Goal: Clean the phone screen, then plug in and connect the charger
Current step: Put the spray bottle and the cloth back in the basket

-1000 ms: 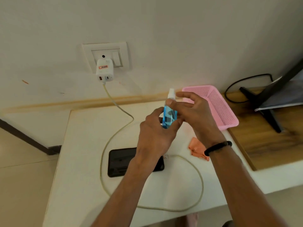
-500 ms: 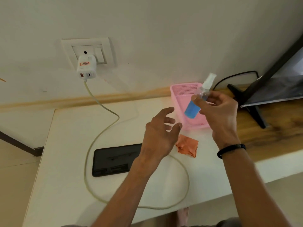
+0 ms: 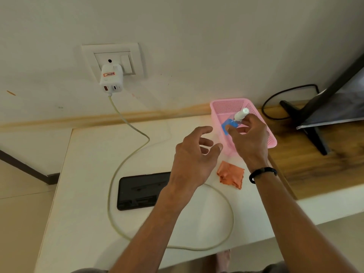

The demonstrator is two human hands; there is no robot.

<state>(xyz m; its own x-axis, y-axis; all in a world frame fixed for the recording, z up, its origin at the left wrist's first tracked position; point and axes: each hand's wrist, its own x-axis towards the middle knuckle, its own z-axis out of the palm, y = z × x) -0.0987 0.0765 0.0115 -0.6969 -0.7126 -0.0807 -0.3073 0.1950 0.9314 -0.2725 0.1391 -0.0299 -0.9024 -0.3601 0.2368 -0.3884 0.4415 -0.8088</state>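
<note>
The right hand (image 3: 250,138) pinches the spray bottle (image 3: 234,122) over the pink basket (image 3: 270,137), its fingers curled round it, nozzle toward 1 o'clock. The left hand (image 3: 192,158) hovers, fingers spread. The phone (image 3: 140,191) lies on the tabletop (image 3: 88,194) at its 8 o'clock.

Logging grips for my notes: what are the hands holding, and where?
Right hand grips the spray bottle around its body, over the pink basket. Left hand holds nothing.

The right hand (image 3: 249,138) carried the spray bottle (image 3: 234,123) from frame centre into the pink basket (image 3: 271,140); the left hand (image 3: 194,156) let go.
</note>
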